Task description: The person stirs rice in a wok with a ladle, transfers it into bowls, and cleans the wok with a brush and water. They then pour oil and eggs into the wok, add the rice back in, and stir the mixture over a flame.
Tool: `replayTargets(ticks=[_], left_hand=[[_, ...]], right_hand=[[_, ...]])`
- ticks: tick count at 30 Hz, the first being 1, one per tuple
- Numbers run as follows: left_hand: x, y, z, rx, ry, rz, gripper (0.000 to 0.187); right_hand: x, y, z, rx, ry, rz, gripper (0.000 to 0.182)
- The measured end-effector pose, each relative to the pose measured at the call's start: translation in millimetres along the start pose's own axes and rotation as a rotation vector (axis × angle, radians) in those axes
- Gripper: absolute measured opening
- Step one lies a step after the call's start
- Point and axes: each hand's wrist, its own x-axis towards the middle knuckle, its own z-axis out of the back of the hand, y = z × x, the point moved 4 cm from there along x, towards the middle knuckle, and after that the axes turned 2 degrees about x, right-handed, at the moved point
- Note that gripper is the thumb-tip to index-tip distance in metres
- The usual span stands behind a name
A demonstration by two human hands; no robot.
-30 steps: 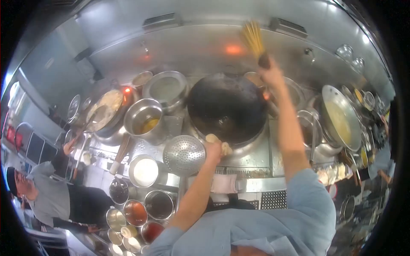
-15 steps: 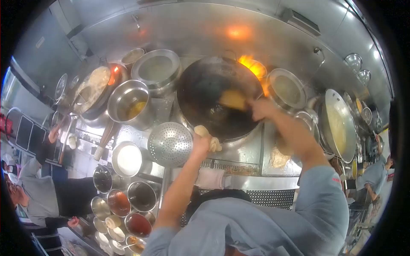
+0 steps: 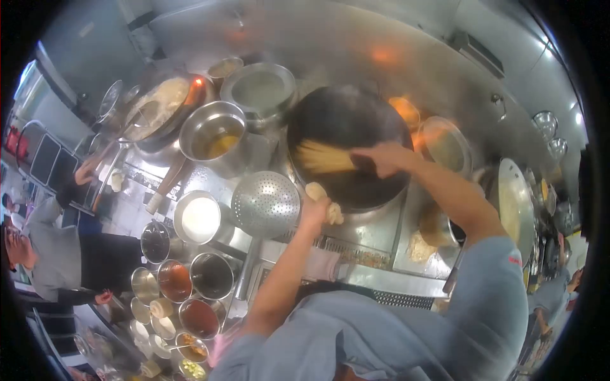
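Note:
A bamboo brush (image 3: 325,158) with spread bristles is in my right hand (image 3: 389,159), over the inside of a large black wok (image 3: 349,120). My left hand (image 3: 315,211) is closed round a bunched pale cloth (image 3: 333,213) at the wok's near left rim; the wok handle, if under the cloth, is hidden. Left of that hand lies a round perforated strainer (image 3: 265,204). Steam or haze hangs above the wok, and the bristles are blurred.
Orange flame (image 3: 405,112) glows behind the wok's right side. A steel pot of yellow liquid (image 3: 219,145) and a bowl of white stuff (image 3: 199,218) stand left. Sauce containers (image 3: 199,317) cluster lower left. A co-worker (image 3: 54,257) stands far left, by another wok (image 3: 155,114).
The brush in my right hand has swept left across the wok, its bristles now pointing left. The whole view has shifted, so the wok and pots sit further right. My left hand keeps its grip.

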Motion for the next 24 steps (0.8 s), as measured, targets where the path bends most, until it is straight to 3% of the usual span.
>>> replayTargets(ticks=[2,4,7,9,10,11,13,16,18,21,22,23,24], left_hand=[[-1,-13,-2,0.0,-0.028,-0.026,0.052],[-18,-29,-5,-0.026,-0.025,-0.033,0.054],[1,-3,-3,0.024,-0.012,-0.005,0.06],[-3,-10,-3,0.025,-0.014,-0.004,0.061],[-4,-10,-5,0.021,-0.014,-0.003,0.062],[4,2,-3,0.045,-0.032,-0.012,0.062],[8,4,-1,0.068,-0.052,0.012,0.058],[28,32,5,0.04,0.034,0.03,0.052],[28,32,7,0.0,0.035,0.01,0.055],[16,16,-2,-0.028,0.052,0.0,0.054],[11,12,-2,-0.027,0.063,0.003,0.053],[4,6,-5,-0.045,0.046,0.026,0.049],[9,8,-6,-0.041,0.083,0.015,0.047]], right_hand=[[-27,-32,-23,-0.017,0.149,0.018,0.087],[-31,-125,-59,-0.052,0.139,-0.043,0.091],[16,-154,-112,0.066,0.131,-0.196,0.097],[-23,-39,-54,0.235,0.128,-0.246,0.098],[-20,2,-68,0.434,0.05,-0.039,0.099],[-26,41,-75,0.689,0.117,-0.106,0.103],[-25,31,-88,0.621,0.134,-0.104,0.104],[-49,-107,-72,0.268,0.105,-0.11,0.09],[-88,-138,15,0.124,-0.256,-0.582,0.071],[-72,-124,7,0.555,-0.881,-0.83,0.06],[-43,-115,-25,0.161,-0.468,-0.78,0.059],[-31,-79,-49,0.186,0.064,-0.554,0.062],[-21,-38,-75,0.119,0.217,-0.373,0.07]])
